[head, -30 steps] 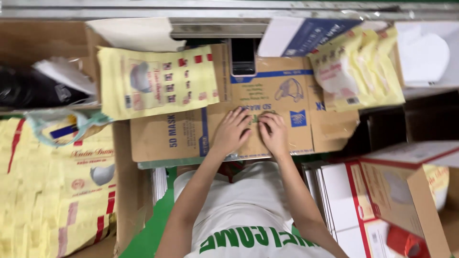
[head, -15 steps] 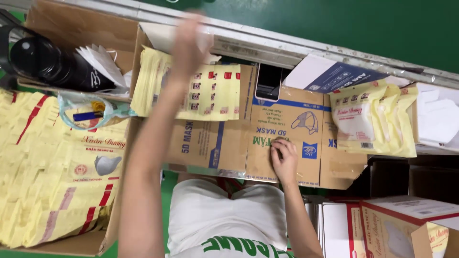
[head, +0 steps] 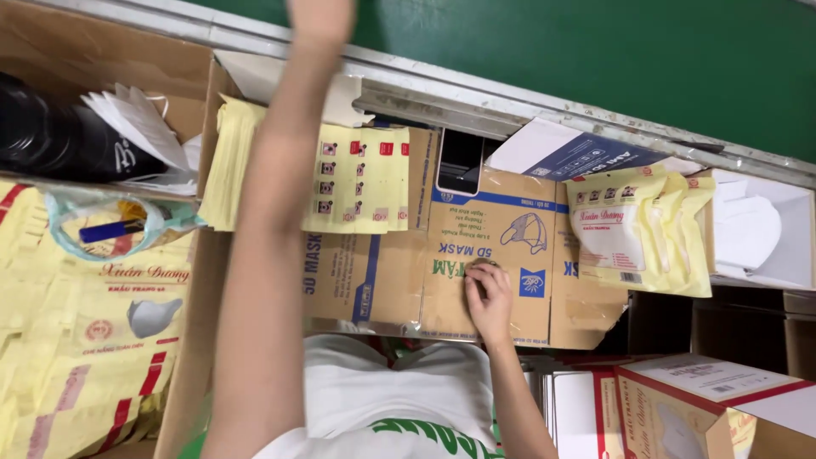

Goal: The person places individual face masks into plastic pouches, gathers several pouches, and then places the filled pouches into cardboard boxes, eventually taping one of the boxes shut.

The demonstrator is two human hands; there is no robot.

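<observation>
Matt brown cardboard box (head: 408, 280), glossy yellow plastic bags (head: 340, 183), dull metal rail (head: 510, 106).

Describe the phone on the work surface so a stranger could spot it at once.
Start at the flattened brown cardboard box under the right hand. At its far edge, beside the yellow packet stack, a dark smartphone lies flat. It is the only glossy black slab there among paper and cardboard.

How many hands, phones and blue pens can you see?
Hands: 2 – left hand, right hand
Phones: 1 – phone
Pens: 1 – blue pen
Total: 4
</observation>
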